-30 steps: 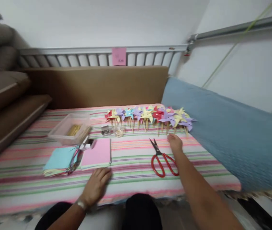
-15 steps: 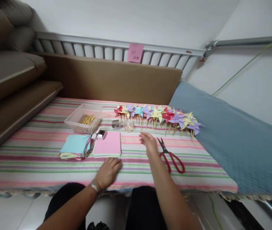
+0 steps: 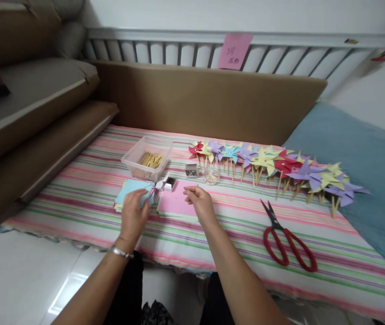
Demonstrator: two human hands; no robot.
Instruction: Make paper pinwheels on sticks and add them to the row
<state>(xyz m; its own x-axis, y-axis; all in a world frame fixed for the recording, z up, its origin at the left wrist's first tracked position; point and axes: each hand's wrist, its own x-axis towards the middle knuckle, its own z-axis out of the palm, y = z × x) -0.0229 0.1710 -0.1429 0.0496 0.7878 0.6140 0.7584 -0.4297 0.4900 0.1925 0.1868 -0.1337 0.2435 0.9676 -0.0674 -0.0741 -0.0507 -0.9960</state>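
Observation:
My left hand (image 3: 133, 215) reaches over the right part of a stack of coloured paper squares with a light blue sheet (image 3: 134, 186) on top. Its thumb and index finger are apart, with nothing seen between them. Above the right side of a pink paper stack (image 3: 178, 201), my right hand (image 3: 199, 203) has its fingertips pressed together; anything in them is too small to tell. Just behind the pink paper stand an open little box of dark small parts (image 3: 170, 183), a second box of small metal pieces (image 3: 191, 170) and a clear round container of pale bits (image 3: 211, 176).
A clear plastic box (image 3: 131, 159) holds wooden sticks (image 3: 151, 159). Several paper pinwheels (image 3: 265, 160) lie in a row at the back right. Red-handled scissors (image 3: 282, 234) rest on the striped cloth (image 3: 87, 198). A cardboard panel (image 3: 199, 101) stands behind; wrapped bundles (image 3: 43, 140) are stacked left.
My left hand has lifted from the cloth and moved left over the blue-topped stack. My right hand has moved left over the pink paper. The view has shifted closer.

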